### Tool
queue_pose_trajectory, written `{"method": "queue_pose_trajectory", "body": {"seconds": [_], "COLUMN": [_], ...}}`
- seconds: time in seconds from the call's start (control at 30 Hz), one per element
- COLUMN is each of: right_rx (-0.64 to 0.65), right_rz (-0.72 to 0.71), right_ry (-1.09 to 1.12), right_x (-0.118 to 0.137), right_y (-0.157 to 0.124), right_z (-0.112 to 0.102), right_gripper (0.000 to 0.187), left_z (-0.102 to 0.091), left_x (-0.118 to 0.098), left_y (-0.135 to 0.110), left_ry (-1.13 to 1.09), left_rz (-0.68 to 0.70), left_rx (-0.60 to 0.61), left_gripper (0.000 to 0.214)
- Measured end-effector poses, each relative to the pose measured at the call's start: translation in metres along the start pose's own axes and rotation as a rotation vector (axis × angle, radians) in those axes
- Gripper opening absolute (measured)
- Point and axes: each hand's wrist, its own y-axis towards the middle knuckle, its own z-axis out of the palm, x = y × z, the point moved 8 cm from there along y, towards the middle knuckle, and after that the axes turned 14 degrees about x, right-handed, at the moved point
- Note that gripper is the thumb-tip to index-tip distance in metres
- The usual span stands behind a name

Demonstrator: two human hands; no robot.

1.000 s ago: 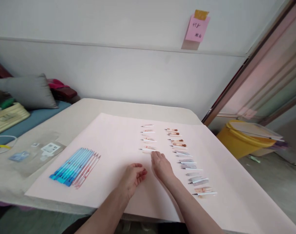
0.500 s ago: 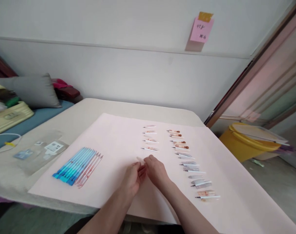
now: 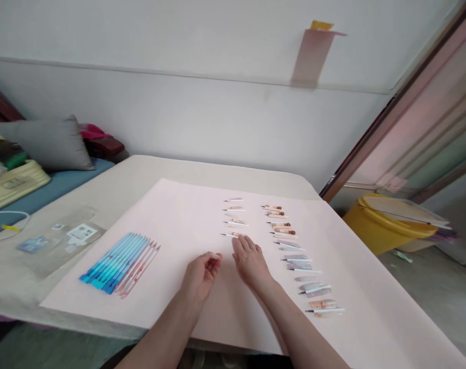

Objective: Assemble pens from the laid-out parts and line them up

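My left hand (image 3: 199,275) rests on a large pink paper sheet (image 3: 179,215), fingers curled and thumb pinched to a fingertip on something too small to name. My right hand (image 3: 250,260) lies flat beside it. Its outstretched fingertips touch the nearest piece in a short column of small white-and-pink stick pieces (image 3: 234,215). A longer column of small brown, grey and white pieces (image 3: 294,253) runs to the right of my right hand. A tight row of blue and clear pens (image 3: 115,262) lies on the sheet, well left of my left hand.
The sheet covers a beige table (image 3: 148,166) against a white wall. Clear plastic packets (image 3: 64,238) lie at the table's left. A grey pillow (image 3: 44,143) is on a blue surface at far left. A yellow bin (image 3: 379,225) stands on the floor at right. A pink note (image 3: 312,54) hangs on the wall.
Half a second ago my hands met fingertip to fingertip. They have parted: the right hand slid forward to the nearest stick piece, the left drew back. The wall note has flapped up.
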Motion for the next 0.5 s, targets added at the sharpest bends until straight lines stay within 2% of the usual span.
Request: {"method": "queue_pose_trajectory", "body": {"seconds": [0.07,0.2,0.3,0.4,0.5], "right_rx": [0.024,-0.009,-0.065,-0.043,-0.023], "right_rz": [-0.027,-0.014,0.041,0.079,0.055], "right_ry": [-0.016,0.009,0.004,-0.006,-0.005], "right_x": [0.004,0.006,0.001,-0.003,-0.001], "right_y": [0.001,0.001,0.0,0.001,0.001], "right_z": [0.003,-0.005,-0.007,0.0,0.0], "right_gripper": [0.036,0.025,0.033,0.041,0.039], "left_z": [-0.001,-0.004,-0.005,-0.007,-0.007], "left_x": [-0.003,-0.015,-0.019,-0.019,-0.018], "left_y": [0.001,0.003,0.003,0.003,0.003], "left_ry": [-0.024,-0.057,-0.072,-0.08,-0.079], "left_rz": [0.006,0.056,0.077,0.076,0.071], "left_rx": [-0.001,-0.025,-0.023,-0.039,-0.039], "left_gripper": [0.011,0.01,0.011,0.01,0.008]}}
